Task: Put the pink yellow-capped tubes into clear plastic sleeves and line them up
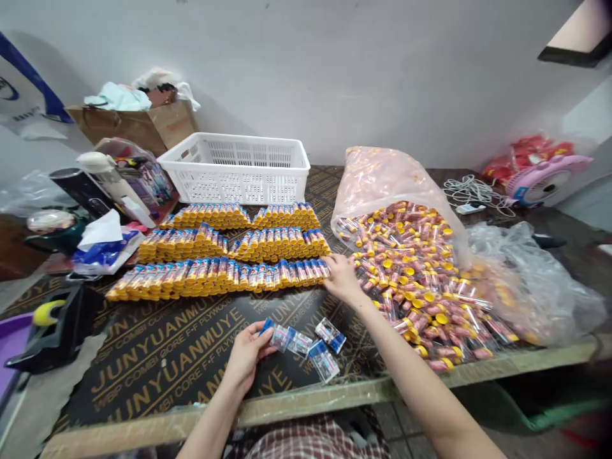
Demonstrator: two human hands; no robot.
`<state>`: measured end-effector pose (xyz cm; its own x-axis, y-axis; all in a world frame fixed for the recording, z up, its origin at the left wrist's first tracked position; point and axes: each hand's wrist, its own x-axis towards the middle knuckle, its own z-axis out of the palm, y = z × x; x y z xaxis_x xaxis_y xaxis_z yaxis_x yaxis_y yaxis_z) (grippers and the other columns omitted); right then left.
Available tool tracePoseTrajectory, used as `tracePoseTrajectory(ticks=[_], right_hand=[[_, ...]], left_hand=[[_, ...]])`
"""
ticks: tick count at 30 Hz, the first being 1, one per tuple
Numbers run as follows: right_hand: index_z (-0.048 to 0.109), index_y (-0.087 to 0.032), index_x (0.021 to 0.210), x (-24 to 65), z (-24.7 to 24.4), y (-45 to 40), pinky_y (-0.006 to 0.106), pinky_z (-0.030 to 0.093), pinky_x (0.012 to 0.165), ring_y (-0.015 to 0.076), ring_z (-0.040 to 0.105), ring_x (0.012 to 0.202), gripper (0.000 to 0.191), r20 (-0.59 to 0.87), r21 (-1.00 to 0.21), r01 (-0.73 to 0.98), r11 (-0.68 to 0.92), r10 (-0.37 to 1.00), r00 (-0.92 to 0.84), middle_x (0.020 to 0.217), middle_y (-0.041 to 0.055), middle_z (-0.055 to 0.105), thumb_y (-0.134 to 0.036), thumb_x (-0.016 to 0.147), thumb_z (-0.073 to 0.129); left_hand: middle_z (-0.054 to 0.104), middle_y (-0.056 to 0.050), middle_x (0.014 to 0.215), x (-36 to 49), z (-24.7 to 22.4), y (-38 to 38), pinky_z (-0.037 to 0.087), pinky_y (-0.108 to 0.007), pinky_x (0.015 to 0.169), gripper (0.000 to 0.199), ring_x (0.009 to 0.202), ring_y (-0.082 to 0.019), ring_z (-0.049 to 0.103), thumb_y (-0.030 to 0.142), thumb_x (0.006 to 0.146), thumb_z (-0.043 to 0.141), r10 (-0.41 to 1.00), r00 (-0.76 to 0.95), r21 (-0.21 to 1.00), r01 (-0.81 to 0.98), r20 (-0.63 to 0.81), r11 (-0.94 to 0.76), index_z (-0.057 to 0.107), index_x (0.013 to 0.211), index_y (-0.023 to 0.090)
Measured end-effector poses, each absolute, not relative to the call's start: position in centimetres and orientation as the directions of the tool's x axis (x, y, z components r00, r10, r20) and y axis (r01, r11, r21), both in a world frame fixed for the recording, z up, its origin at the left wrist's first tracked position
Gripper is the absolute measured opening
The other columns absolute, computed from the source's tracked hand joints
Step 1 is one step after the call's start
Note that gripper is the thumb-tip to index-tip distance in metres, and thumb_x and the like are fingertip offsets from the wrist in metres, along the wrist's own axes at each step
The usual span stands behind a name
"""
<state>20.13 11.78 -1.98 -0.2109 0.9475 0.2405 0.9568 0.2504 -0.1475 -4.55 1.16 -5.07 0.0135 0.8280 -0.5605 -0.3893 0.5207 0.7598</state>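
Holding packet (278, 337) in left fingers (253, 331)

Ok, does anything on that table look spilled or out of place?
The loose tubes lie in a jumbled heap, spread from the open bag toward the front edge, unlike the neatly stacked rows. It may be deliberate; no damage is evident.

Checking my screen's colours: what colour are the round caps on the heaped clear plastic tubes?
Yellow round caps, best seen in the head view.
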Motion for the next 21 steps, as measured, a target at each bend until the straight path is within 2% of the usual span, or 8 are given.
tracePoseTrajectory(ticks=[1,3,7,9,12,14,17,21], right_hand=[[0.06,-0.015,0.107,21.9,-2.1,11.3,0.04,0.031,0.088,0.0274,0.048,0.104,0.041,0.228,-0.136,0.97,0.202,0.959,-0.168,0.108,0.014,0.057,-0.016,0.068,0.05],[0.066,-0.014,0.085,24.8,-2.8,10.5,0.041,0.033,0.084,0.0282,0.05,0.096,0.024,0.198,-0.118,0.98,0.16,0.971,-0.134,0.092,0.0132,0.06,-0.013,0.065,0.052],[0.063,-0.015,0.069,27.4,-4.3,9.4,0.035,0.039,0.078,0.0242,0.054,0.085,0.015,0.171,-0.133,0.969,0.21,0.968,-0.186,0.079,0.0103,0.061,-0.007,0.06,0.055],[0.063,-0.016,0.071,27.3,-4.4,8.9,0.033,0.042,0.076,0.0223,0.057,0.081,0.016,0.201,-0.169,0.955,0.245,0.957,-0.21,0.078,0.0096,0.062,-0.006,0.064,0.053],[0.063,-0.014,0.091,25.7,-3.7,7.2,0.034,0.047,0.078,0.0223,0.06,0.087,0.022,0.301,-0.24,0.928,0.284,0.931,-0.207,0.092,0.011,0.064,-0.012,0.076,0.049],[0.06,-0.016,0.105,23.9,-2.8,5.2,0.035,0.048,0.083,0.0214,0.06,0.093,0.027,0.402,-0.339,0.875,0.346,0.894,-0.198,0.102,0.0098,0.064,-0.016,0.081,0.048],[0.061,-0.024,0.108,20.4,-1.6,1.4,0.037,0.05,0.086,0.0207,0.061,0.097,0.031,0.551,-0.558,0.641,0.527,0.813,-0.189,0.104,0.0051,0.066,-0.014,0.08,0.053],[0.058,-0.027,0.117,16.7,-1.5,-2.0,0.036,0.054,0.085,0.0206,0.062,0.099,0.044,0.617,-0.574,0.538,0.617,0.758,-0.211,0.107,0.0054,0.065,-0.006,0.079,0.054]], left_hand=[[0.068,-0.005,0.067,-4.6,-5.0,1.3,0.053,-0.02,0.05,0.017,0.053,-0.011,0.063,0.009,0.067,0.07,0.824,0.006,0.752,-0.404,-0.567,0.521,0.059,0.08,0.01],[0.068,-0.005,0.067,-4.5,-4.8,1.6,0.054,-0.022,0.053,0.012,0.055,-0.012,0.064,0.009,0.068,0.069,0.814,0.001,0.726,-0.45,-0.581,0.52,0.06,0.075,0.011],[0.07,-0.006,0.07,-3.5,-4.3,2.3,0.056,-0.027,0.061,0.011,0.06,-0.014,0.065,0.015,0.066,0.072,0.817,0.014,0.69,-0.529,-0.576,0.495,0.063,0.072,0.011],[0.07,-0.006,0.07,-3.0,-4.1,2.5,0.056,-0.027,0.062,0.014,0.06,-0.014,0.064,0.018,0.064,0.074,0.832,0.009,0.694,-0.547,-0.555,0.468,0.065,0.071,0.01],[0.069,-0.005,0.065,-2.7,-4.1,2.7,0.054,-0.026,0.058,0.02,0.055,-0.012,0.062,0.023,0.059,0.078,0.836,-0.026,0.701,-0.559,-0.548,0.443,0.066,0.068,0.01],[0.068,-0.005,0.062,-2.7,-4.3,2.8,0.054,-0.025,0.056,0.026,0.052,-0.012,0.061,0.028,0.056,0.08,0.835,-0.046,0.701,-0.571,-0.548,0.428,0.065,0.065,0.01],[0.068,-0.005,0.061,-2.8,-4.6,2.8,0.054,-0.026,0.058,0.031,0.052,-0.013,0.061,0.034,0.053,0.082,0.83,-0.072,0.69,-0.598,-0.553,0.407,0.064,0.063,0.01],[0.067,-0.004,0.06,-2.8,-4.7,2.7,0.054,-0.027,0.061,0.033,0.053,-0.013,0.062,0.035,0.052,0.083,0.826,-0.089,0.679,-0.622,-0.556,0.39,0.062,0.064,0.011]])
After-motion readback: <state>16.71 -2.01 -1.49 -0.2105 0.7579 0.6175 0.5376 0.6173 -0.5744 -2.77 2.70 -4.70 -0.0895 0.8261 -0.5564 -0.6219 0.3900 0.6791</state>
